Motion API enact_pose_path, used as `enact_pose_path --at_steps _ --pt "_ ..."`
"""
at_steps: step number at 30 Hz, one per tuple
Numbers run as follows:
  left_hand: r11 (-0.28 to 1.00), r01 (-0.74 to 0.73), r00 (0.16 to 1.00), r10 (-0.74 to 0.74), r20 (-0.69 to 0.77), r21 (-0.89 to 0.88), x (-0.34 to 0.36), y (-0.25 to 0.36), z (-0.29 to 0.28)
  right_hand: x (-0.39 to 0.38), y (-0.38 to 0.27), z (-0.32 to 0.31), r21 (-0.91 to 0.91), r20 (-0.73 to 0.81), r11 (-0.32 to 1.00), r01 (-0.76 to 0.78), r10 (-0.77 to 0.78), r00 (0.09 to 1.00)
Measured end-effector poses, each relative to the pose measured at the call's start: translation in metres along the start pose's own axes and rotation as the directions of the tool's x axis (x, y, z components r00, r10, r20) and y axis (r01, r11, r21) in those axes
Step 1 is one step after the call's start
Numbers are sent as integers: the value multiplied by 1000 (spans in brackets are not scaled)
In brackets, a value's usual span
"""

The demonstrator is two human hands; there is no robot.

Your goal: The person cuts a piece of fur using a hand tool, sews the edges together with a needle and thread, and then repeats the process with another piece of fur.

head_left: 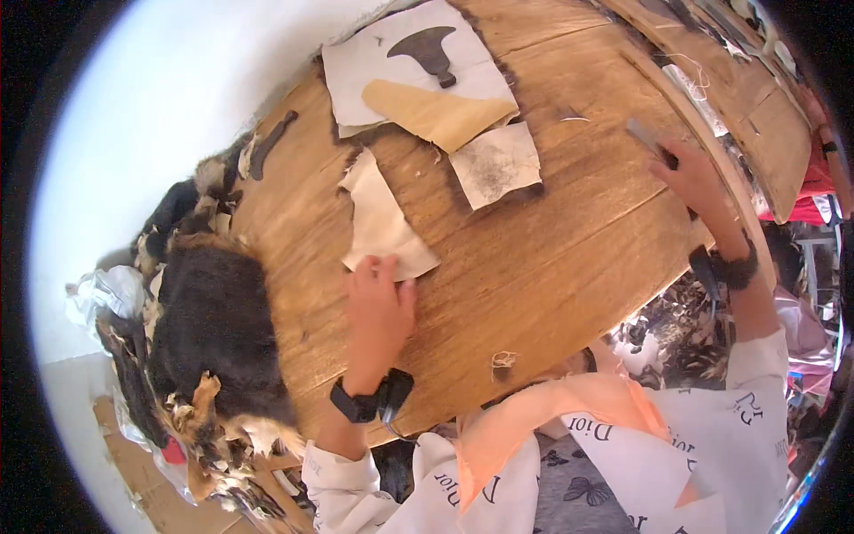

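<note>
My left hand [381, 307] lies palm down on the lower end of a cream piece of leather [382, 218], its fingertips resting on the edge nearest me. My right hand [698, 187] grips a flat grey metal blade [645, 135] above the table's right side. At the top lie a white backed sheet [356, 71], a dark crescent-bladed tool [422, 49] on it, a folded tan piece [436, 111] and a smaller smudged white piece [494, 165]. A dark-handled tool [271, 147] lies at the upper left.
The wooden table [534, 267] has dark fur pieces [209, 329] and scraps piled along its left side beside a pale wall. A small thread tangle [503, 360] lies near the front edge. Another wooden board [747, 107] is at the right, with a co-worker's arm [832, 160] and scraps below.
</note>
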State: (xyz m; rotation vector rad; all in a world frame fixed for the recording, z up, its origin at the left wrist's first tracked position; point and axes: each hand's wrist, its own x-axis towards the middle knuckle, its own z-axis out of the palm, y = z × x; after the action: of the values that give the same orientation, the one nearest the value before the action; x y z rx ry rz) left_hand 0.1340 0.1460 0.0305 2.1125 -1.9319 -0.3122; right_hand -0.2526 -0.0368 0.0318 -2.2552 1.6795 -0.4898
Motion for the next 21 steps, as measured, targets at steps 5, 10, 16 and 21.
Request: enact_pose_path --at_steps 5,10,16,21 --pt "811 99 974 40 222 -577 -7 60 3 34 9 40 -7 -102 986 169 -169 980" --pt "757 -50 986 141 89 -652 -1 41 1 47 10 57 -7 -45 997 79 -79 996" --pt "971 -80 986 45 -160 -226 21 17 0 47 11 56 3 -105 993 116 -115 988" --pt "939 -274 961 256 107 206 21 18 25 30 -41 58 62 -191 952 300 -283 940"
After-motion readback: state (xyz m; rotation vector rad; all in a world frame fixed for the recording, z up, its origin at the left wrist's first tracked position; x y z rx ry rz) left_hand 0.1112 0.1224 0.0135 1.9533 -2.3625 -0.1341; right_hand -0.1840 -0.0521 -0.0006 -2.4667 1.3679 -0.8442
